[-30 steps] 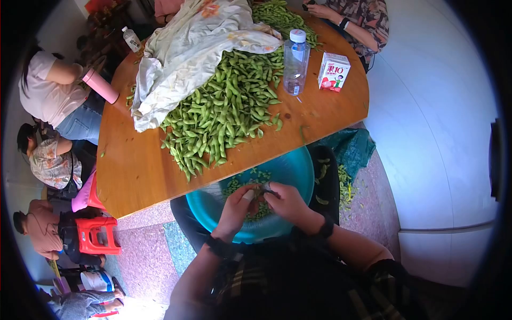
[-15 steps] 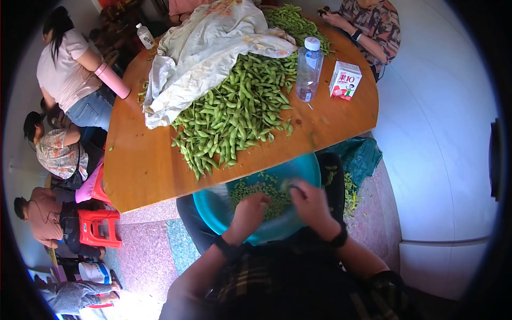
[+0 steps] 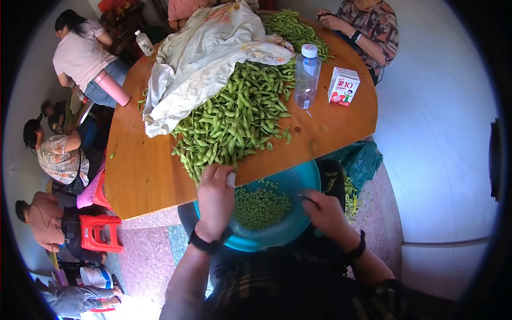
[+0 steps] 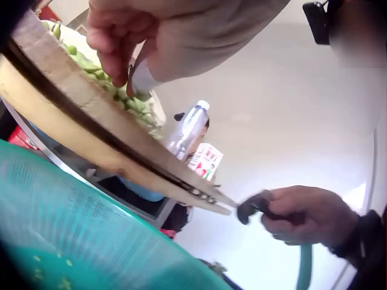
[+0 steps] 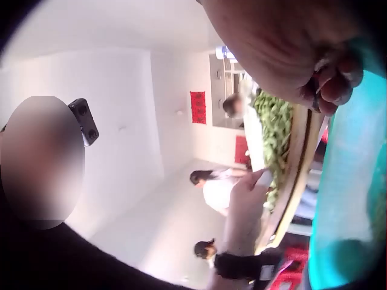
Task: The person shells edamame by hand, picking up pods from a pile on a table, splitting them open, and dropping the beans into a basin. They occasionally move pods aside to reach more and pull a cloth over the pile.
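My left hand (image 3: 215,200) reaches over the table's near edge to the heap of green soybean pods (image 3: 234,117). A white wrap (image 4: 143,80) covers its thumb. In the left wrist view its fingertips are right at the pods, and I cannot tell whether they pinch one. My right hand (image 3: 330,216) hangs over the right side of the teal basin (image 3: 312,176), fingers curled. A short black hooked piece (image 4: 249,208) shows at its fingertips, and no pod shows there. Shelled green beans (image 3: 261,205) cover the middle of the basin, which sits in the person's lap.
The wooden table (image 3: 141,176) carries a pale cloth (image 3: 202,58) over part of the heap, a clear bottle (image 3: 308,80), a juice carton (image 3: 343,86) and a pink tumbler (image 3: 112,88). Several people sit or stand around. A red stool (image 3: 100,233) is at left.
My hands were together over the basin, then parted. The left has moved forward and left to the pods; the right has moved aside to the basin's right. A person at left has stood up.
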Motion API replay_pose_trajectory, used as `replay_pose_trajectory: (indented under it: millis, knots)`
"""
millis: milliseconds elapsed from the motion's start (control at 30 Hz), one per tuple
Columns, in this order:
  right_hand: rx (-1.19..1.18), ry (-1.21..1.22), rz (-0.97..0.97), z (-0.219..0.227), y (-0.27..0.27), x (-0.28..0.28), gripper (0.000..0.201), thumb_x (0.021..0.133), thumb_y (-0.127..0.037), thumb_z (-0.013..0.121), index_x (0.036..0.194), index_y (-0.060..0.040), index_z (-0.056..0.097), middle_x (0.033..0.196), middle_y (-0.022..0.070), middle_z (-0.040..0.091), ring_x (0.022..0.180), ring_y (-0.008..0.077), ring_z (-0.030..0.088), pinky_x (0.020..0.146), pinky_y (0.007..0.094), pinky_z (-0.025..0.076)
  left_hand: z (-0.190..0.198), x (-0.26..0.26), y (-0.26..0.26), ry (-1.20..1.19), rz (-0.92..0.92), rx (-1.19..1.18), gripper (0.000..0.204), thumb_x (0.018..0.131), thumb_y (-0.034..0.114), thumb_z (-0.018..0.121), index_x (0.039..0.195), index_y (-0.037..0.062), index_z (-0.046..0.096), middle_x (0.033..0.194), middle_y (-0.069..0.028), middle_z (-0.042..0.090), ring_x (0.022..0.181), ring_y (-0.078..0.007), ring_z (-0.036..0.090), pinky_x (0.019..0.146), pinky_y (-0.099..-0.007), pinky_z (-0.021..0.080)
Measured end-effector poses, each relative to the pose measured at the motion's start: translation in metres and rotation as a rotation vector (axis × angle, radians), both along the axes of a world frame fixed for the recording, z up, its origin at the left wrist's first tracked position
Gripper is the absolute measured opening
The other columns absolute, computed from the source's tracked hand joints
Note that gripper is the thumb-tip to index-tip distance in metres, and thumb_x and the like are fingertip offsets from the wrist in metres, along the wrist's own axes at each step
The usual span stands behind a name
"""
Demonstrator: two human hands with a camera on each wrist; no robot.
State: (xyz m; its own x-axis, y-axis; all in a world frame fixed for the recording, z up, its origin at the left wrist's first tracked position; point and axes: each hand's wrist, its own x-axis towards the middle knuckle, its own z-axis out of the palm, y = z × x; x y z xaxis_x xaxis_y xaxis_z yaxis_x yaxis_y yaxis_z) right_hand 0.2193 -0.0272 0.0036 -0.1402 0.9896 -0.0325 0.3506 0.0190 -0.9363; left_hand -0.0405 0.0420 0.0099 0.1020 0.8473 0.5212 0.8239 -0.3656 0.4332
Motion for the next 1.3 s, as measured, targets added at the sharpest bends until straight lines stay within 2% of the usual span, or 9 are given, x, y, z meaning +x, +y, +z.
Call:
replay_pose_trajectory:
  millis: [33,100,133,233,967,1100,1167,1200,1300]
  knots:
    - [-0.002,0.003,-0.008,0.007,0.006,-0.013,0.024,0.094,-0.01,0.055,0.115,0.0008,0.062,0.07,0.0108,0.06,0.065,0.0152,0.06,0.061,0.0304,0.048,0.002,0.005,-0.006,0.003,-0.008,-0.002,0.016,0.086,0.003,0.064,0.101,0.0002,0.065,0.091,-0.0093,0.063,0.081,-0.0273,0.061,0.074,-0.0368,0.051]
    - [-0.117,0.223,0.118,0.017,0.017,-0.033,0.019,0.096,-0.013,0.055,0.105,0.002,0.062,0.069,0.007,0.059,0.059,0.0116,0.057,0.056,0.0275,0.045,0.005,0.017,-0.023,-0.709,-0.129,-0.642,0.017,0.093,0.005,0.06,0.109,-0.0004,0.063,0.09,-0.0058,0.065,0.076,-0.0164,0.061,0.071,-0.0296,0.05]
    - [-0.114,0.223,0.114,0.019,0.021,-0.038,0.019,0.096,-0.013,0.055,0.105,0.002,0.062,0.069,0.007,0.059,0.059,0.0116,0.057,0.056,0.0275,0.045,0.002,0.018,-0.028,-0.849,-0.228,-0.72,0.019,0.097,0.006,0.056,0.114,-0.0001,0.06,0.09,-0.0037,0.064,0.074,-0.0081,0.057,0.069,-0.0234,0.047]
    - [-0.313,0.406,0.208,0.017,0.027,-0.046,0.019,0.098,-0.015,0.054,0.092,0.0017,0.06,0.068,0.0038,0.059,0.053,0.0081,0.052,0.05,0.0247,0.041,-0.009,0.018,-0.037,-1.182,-0.347,-0.814,0.02,0.097,0.005,0.056,0.116,0.002,0.06,0.09,-0.0032,0.064,0.074,-0.0082,0.056,0.068,-0.0222,0.046]
    - [-0.612,0.694,0.075,0.0,0.008,-0.041,0.011,0.097,-0.015,0.056,0.096,-0.0036,0.059,0.069,-0.0012,0.053,0.051,0.0042,0.044,0.045,0.0217,0.032,-0.029,0.014,-0.045,-1.539,-0.402,-1.343,0.031,0.094,0.01,0.062,0.125,0.0061,0.059,0.091,0.0002,0.062,0.075,-0.0093,0.056,0.07,-0.0226,0.046]
    - [-0.494,0.574,0.119,-0.006,0.005,-0.038,0.011,0.096,-0.014,0.057,0.09,-0.004,0.058,0.068,-0.0009,0.054,0.052,0.0043,0.045,0.046,0.022,0.033,-0.026,0.025,-0.049,-1.291,-0.443,-1.217,0.026,0.092,0.01,0.066,0.117,0.0051,0.059,0.092,-0.0004,0.062,0.077,-0.0117,0.058,0.069,-0.0225,0.046]
    - [-0.403,0.45,0.111,-0.002,0.003,-0.039,0.011,0.095,-0.012,0.058,0.088,-0.0034,0.057,0.067,-0.0002,0.053,0.053,0.005,0.046,0.047,0.0234,0.035,-0.037,0.03,-0.051,-0.903,-0.483,-0.727,0.024,0.088,0.008,0.07,0.109,0.0043,0.058,0.088,-0.0017,0.062,0.075,-0.0127,0.06,0.066,-0.0236,0.048]
    - [-0.306,0.33,0.101,0.0,0.003,-0.04,0.012,0.094,-0.011,0.058,0.085,-0.0028,0.056,0.067,0.0006,0.053,0.055,0.0058,0.048,0.049,0.0247,0.037,-0.032,0.03,-0.049,-0.905,-0.482,-0.727,0.024,0.088,0.008,0.07,0.109,0.0043,0.058,0.088,-0.0017,0.062,0.075,-0.0127,0.06,0.066,-0.0236,0.048]
    - [-0.092,0.3,0.039,-0.014,0.001,-0.046,0.014,0.092,-0.008,0.059,0.082,-0.0003,0.052,0.066,0.0045,0.053,0.059,0.0076,0.046,0.053,0.0277,0.039,-0.02,0.03,-0.046,-0.245,-0.456,-0.343,0.022,0.085,0.003,0.071,0.103,0.0024,0.058,0.085,-0.0071,0.061,0.074,-0.0191,0.063,0.063,-0.0266,0.049]
